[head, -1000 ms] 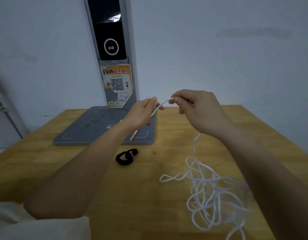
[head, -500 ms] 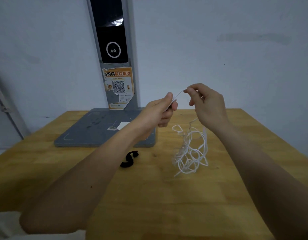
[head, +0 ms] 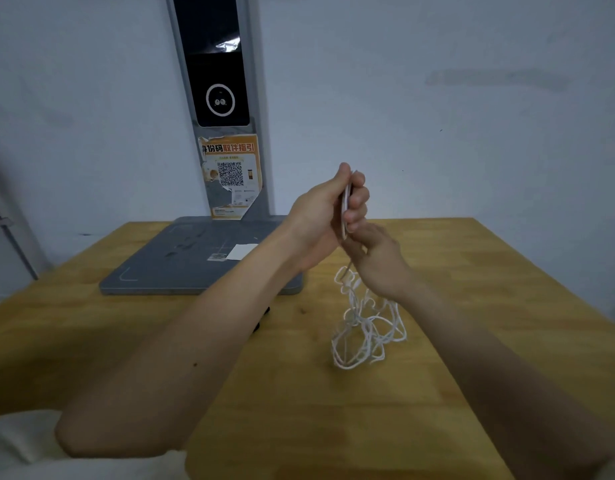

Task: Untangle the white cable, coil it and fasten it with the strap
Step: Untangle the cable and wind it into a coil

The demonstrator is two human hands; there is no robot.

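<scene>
a: how is the wooden table (head: 229, 393) lying, and what room is showing around the hands?

b: its far edge is running along a pale wall (head: 437, 133), and its right edge is slanting down toward the right of the view. a grey flat base (head: 181, 268) with a tall post (head: 217, 98) is taking up the far left part. the wood in front of the arms and to the right of them is lying bare. a sliver of the black strap (head: 262, 318) is peeking out just beside the left forearm, mostly hidden by it.

a: and the hands?

b: the left hand (head: 325, 211) is raised above the far middle of the table, fingers curled shut around a straight stretch of the white cable (head: 364, 327). the right hand (head: 375, 258) is sitting directly below it, touching it, its fingers closing on the same strand; the exact pinch is hidden from view.

a: where is the rest of the cable?

b: it is hanging down from under the right hand as a loose tangle of loops, with the lowest loops reaching the wood near the table's middle, just left of the right forearm.
</scene>
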